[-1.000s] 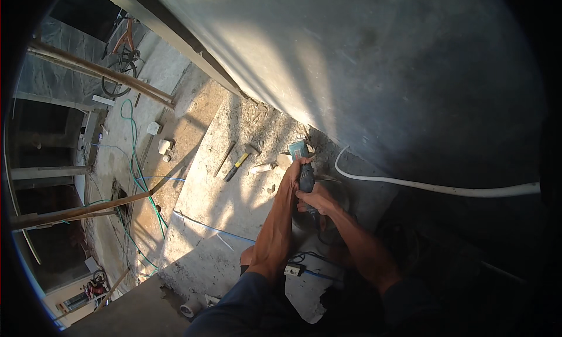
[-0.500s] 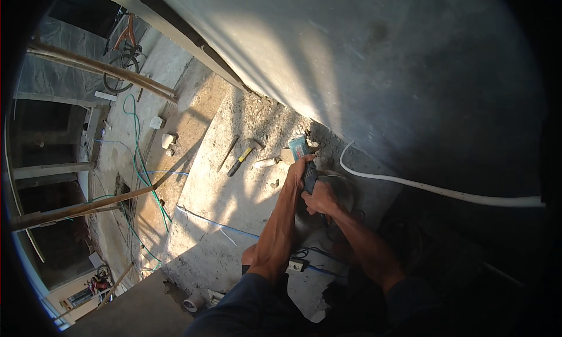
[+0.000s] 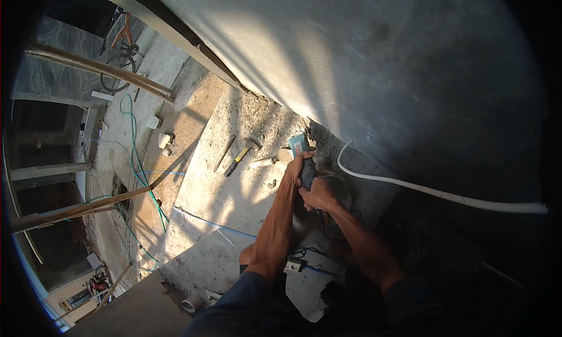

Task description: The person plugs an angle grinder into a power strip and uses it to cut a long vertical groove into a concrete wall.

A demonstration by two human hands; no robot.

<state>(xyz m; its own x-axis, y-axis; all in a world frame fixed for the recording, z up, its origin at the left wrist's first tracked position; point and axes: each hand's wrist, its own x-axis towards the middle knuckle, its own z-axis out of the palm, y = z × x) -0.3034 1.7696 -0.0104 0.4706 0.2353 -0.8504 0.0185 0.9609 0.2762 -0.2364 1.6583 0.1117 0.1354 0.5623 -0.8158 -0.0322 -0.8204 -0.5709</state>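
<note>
Fingers of our left hand (image 3: 298, 165) curl tight around the front of the grinder (image 3: 298, 142), while those of our right hand (image 3: 319, 195) close around its dark rear body; some fingertips are hidden, so we cannot tell how they press underneath. The grinder lies between our hands, its teal head pointing toward the rubble at the foot of the wall (image 3: 386, 85). Whether it touches anything there, or is running, we cannot tell.

In the head view, our only one, we judge the step in hand to be guiding the grinder low by the wall, two-handed. The next move, to our mind, calls for a firm hold, a steady angle and care around loose stones.

Beneath us is a rough, dusty concrete slab (image 3: 202, 191), streaked with sun and shadow. On it, left of the grinder, lie a hammer (image 3: 239, 157) and a thin bar (image 3: 224, 154), side by side but apart. A socket block (image 3: 294, 265) sits near our knees, and a white hose (image 3: 497, 207) runs along the dark right side. Farther left we see a green hose (image 3: 133, 132), wooden poles (image 3: 99, 71) and a bicycle (image 3: 127, 30).
</note>
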